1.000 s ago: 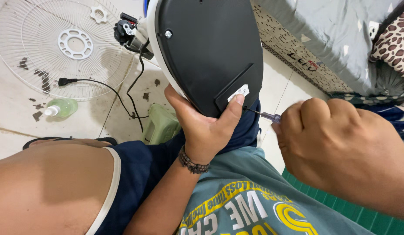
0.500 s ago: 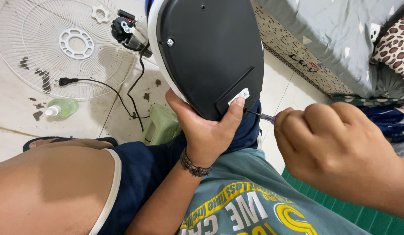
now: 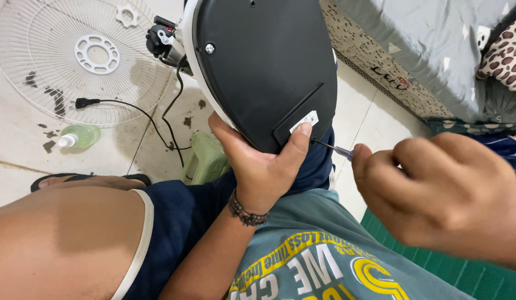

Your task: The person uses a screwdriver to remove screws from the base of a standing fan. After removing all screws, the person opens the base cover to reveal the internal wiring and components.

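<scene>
My left hand (image 3: 258, 166) grips the lower edge of a round black fan base (image 3: 263, 66), held upright on my lap with its flat underside toward me. Its thumb lies by a small white sticker on the base. My right hand (image 3: 436, 194) is closed on a thin screwdriver (image 3: 333, 148), whose metal tip meets the base's edge just right of my left thumb. A silver screw (image 3: 209, 49) sits at the upper left of the underside. A beaded bracelet (image 3: 244, 211) circles my left wrist.
On the tiled floor to the left lie a white wire fan grille (image 3: 74, 61), a black power cord with plug (image 3: 85, 103) and a small green bottle (image 3: 77, 137). A green plastic stool (image 3: 205, 158) stands below the base. A bed with grey cover (image 3: 430, 50) is at right.
The fan base has shifted slightly, and my right hand has turned and moved a little lower and to the right while the screwdriver tip stays at the base's edge.
</scene>
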